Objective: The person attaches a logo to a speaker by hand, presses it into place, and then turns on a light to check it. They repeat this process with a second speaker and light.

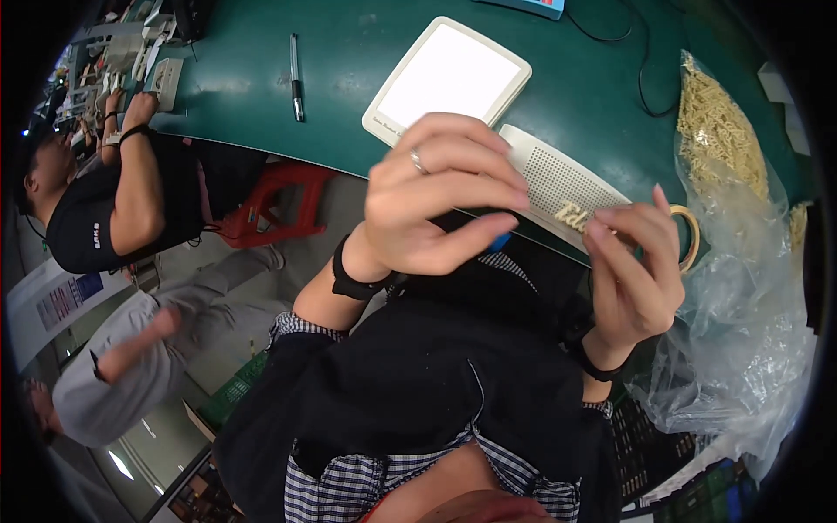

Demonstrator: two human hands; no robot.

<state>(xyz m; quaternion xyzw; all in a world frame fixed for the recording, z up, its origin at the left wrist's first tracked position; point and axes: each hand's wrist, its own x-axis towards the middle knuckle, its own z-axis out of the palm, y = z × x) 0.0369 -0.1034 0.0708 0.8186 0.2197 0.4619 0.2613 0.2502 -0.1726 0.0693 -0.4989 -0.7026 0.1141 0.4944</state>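
Observation:
My left hand point(445, 196), with a ring on one finger, hovers over the near left end of a pale perforated plate point(554, 174). Its fingers are bent, and a small gap shows between thumb and fingertips with nothing visible in it. Several small cream-coloured plastic pieces point(571, 215) lie close together at the plate's near right part. My right hand point(641, 266) is beside them, thumb and index finger pinched at the rightmost piece. Its fingertips partly cover that piece. A flat device with a bright white panel point(449, 77) lies beyond my left hand.
A clear plastic bag point(737, 227) holds many similar cream pieces at the right. A tape roll point(689, 240) sits beside my right hand. A pen point(296, 78) lies on the green table point(231, 65). Black cables cross the far side. Co-workers and a red stool point(283, 200) are left.

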